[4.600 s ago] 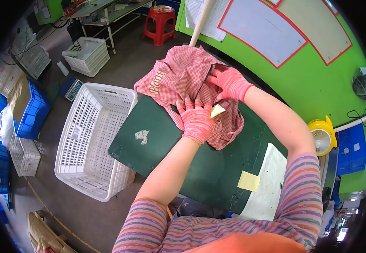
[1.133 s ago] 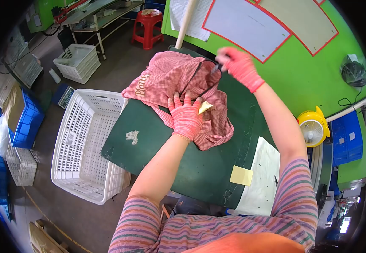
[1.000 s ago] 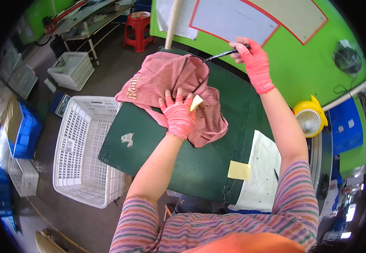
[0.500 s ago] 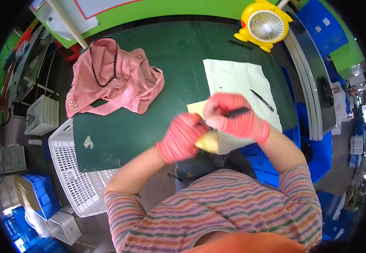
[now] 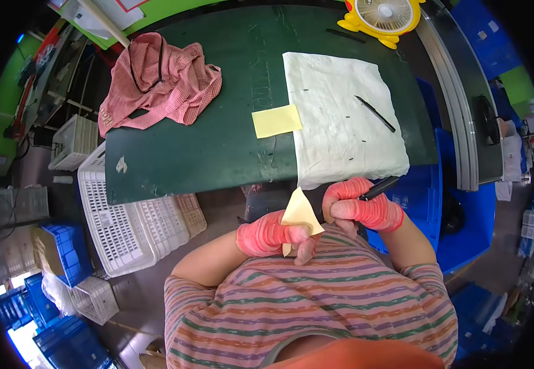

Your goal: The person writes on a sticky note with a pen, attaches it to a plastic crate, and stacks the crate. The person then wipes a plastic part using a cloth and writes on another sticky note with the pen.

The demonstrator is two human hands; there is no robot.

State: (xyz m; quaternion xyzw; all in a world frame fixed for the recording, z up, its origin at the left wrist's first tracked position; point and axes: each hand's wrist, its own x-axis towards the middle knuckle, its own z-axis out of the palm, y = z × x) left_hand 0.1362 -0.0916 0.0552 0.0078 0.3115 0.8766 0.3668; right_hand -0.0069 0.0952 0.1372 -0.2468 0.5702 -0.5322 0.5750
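Note:
My left hand [image 5: 272, 235], in a pink striped glove with bare fingertips, is closed on a small yellow paper sheet [image 5: 301, 213] in front of my chest. To its right, my right hand [image 5: 365, 208], gloved alike, grips a black pen-shaped tool [image 5: 380, 187] whose thick end points up and right; its tip is hidden by the fingers. Beyond the hands lies a white cloth [image 5: 341, 144] at the table's near edge. A slim black pen [image 5: 375, 114] and several tiny black bits rest on it. A yellow sticky note pad [image 5: 277, 121] overlaps the cloth's left edge.
The green table [image 5: 218, 150] carries a crumpled pink checked apron [image 5: 175, 86] at left and a yellow fan [image 5: 385, 18] at the far right. White crates [image 5: 113, 227] stand below left; a blue bin [image 5: 464, 246] stands at right.
Both hands have drawn back from over the cloth towards my chest and separated. The left now holds the yellow sheet up; the pad on the table is uncovered. The view has tilted down.

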